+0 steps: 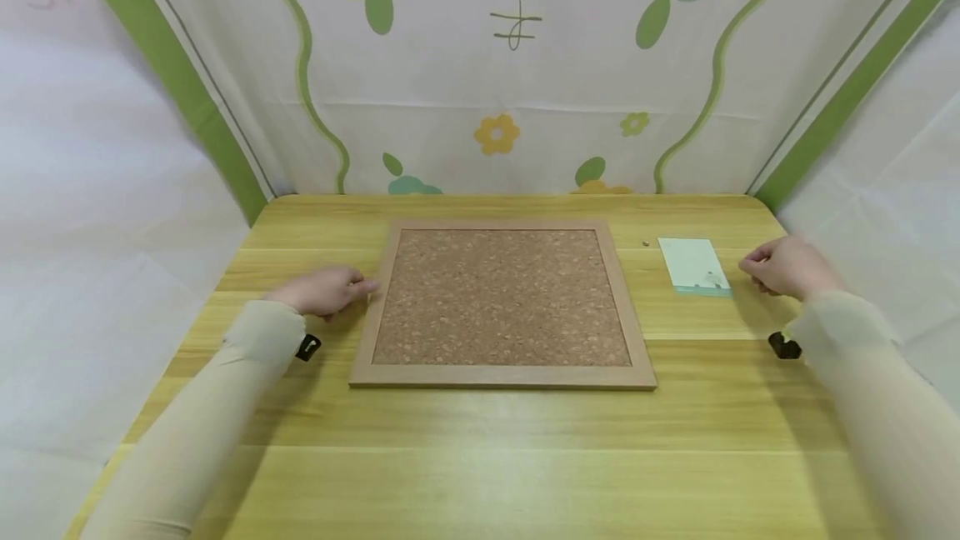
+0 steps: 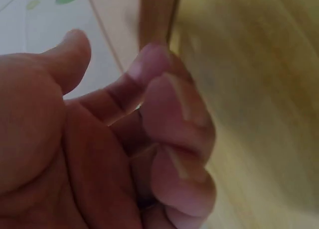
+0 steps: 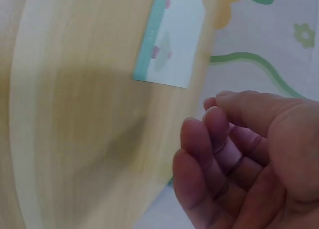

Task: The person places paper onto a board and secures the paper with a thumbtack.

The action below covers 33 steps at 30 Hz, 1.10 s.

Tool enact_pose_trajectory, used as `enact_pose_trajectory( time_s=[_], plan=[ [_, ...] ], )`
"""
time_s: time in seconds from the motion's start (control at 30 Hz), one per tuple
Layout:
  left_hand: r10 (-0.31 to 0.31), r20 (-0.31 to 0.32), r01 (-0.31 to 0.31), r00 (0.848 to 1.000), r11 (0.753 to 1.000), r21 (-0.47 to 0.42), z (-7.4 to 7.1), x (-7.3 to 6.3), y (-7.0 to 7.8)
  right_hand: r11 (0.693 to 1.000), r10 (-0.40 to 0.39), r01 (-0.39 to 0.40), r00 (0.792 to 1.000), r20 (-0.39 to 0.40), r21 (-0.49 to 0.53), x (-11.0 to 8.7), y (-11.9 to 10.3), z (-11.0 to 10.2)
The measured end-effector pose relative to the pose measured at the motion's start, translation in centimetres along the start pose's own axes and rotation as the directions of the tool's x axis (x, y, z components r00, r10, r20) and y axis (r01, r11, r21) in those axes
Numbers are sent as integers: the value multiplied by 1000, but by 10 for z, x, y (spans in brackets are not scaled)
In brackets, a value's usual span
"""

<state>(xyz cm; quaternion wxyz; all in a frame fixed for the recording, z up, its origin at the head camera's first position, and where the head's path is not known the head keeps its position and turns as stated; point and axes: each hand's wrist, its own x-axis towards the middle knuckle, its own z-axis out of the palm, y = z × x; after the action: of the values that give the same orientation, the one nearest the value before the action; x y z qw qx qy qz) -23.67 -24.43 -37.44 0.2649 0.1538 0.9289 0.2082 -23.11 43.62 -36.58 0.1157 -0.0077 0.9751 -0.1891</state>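
A cork board (image 1: 502,298) with a light wooden frame (image 1: 502,376) lies flat on the table. At its left side is my left hand (image 1: 324,290), fingers loosely bent, with the fingertips by the frame's edge. The left wrist view has the thumb standing apart from the bent fingers and nothing in the palm; whether a fingertip touches the frame is hard to tell. My right hand (image 1: 791,267) hovers just right of a pale green paper note (image 1: 692,263). Its fingers are loosely curled, thumb near the index fingertip, with nothing visible held.
A tiny dark object (image 1: 646,243), too small to identify, lies left of the note. The wooden table (image 1: 480,457) meets a white patterned cloth (image 1: 450,65) at the back. White cloth also hangs along both sides.
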Motion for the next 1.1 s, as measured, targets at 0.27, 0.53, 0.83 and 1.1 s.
enact_pose_trajectory(
  time_s=[0.27, 0.53, 0.83, 1.1],
  plan=[
    [35, 46, -37, 998, 999, 36, 7, 7, 0, 998, 41, -36, 993, 114, -44, 22, 2, 9],
    [24, 57, -27, 998, 999, 41, 9, 13, 0, 979, 199, -188, 965, 173, -81, 35, -11, 17],
    [-19, 73, 16, 997, 999, 47, 8, 13, 9, 953, 268, -248, 958, 101, -175, 40, -27, 21],
    [-25, 53, 22, 998, 998, 60, 12, 14, 8, 958, 243, -207, 953, 181, -199, 58, -17, 19]
  ],
)
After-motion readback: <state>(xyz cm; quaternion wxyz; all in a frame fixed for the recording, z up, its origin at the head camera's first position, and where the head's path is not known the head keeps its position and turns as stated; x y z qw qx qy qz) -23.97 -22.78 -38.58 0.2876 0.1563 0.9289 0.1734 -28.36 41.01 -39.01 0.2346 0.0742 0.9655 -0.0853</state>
